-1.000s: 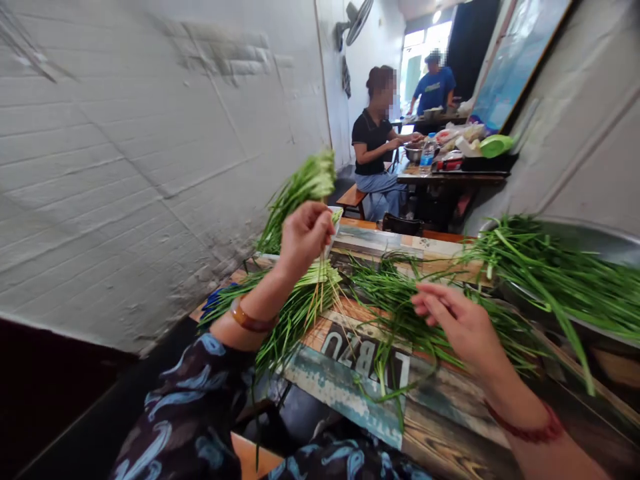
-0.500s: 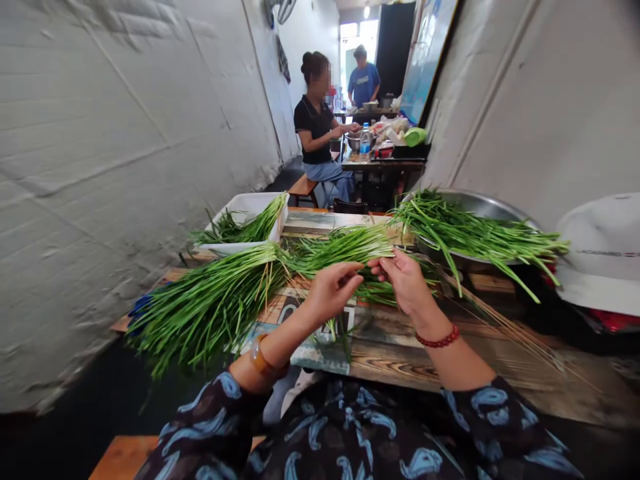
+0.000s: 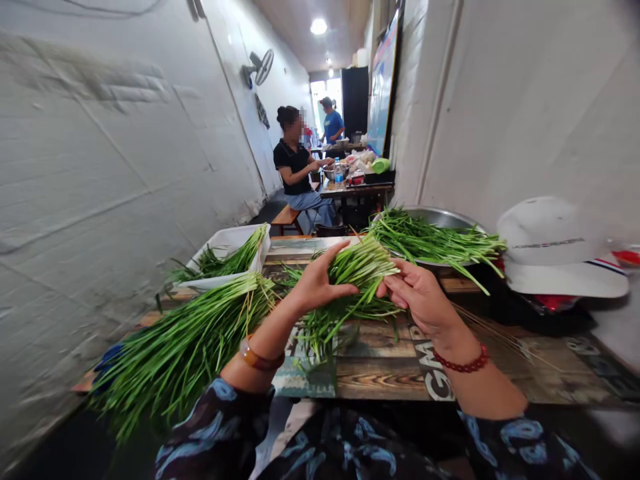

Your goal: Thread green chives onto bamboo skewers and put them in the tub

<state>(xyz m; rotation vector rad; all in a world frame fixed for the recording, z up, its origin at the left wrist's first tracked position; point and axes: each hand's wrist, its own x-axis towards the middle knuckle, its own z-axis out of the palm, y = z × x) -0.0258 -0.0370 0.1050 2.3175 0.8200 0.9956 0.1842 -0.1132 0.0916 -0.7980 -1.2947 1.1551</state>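
Note:
A bunch of green stalks (image 3: 363,267) is between my hands above the wooden table (image 3: 385,377), its pale ends toward the right. My left hand (image 3: 323,280) curves around the bunch's left side, thumb spread away from the fingers and palm against the stalks. At the pale ends, my right hand (image 3: 413,290) pinches the stalks between thumb and fingers. A larger pile of stalks (image 3: 185,347) lies left of my left hand, overhanging the table edge, with thin straw-like strands near its pale ends.
Behind the pile is a white tray (image 3: 215,283) with more greens. A metal bowl (image 3: 450,217) at the right back holds stalks (image 3: 435,240). A white cap (image 3: 545,243) lies further right. Two people (image 3: 295,160) are at tables beyond.
The view has tilted up and turned right. My left hand has opened wider and moved against the bunch, which now stands raised between my hands. My right hand still pinches at the pale ends.

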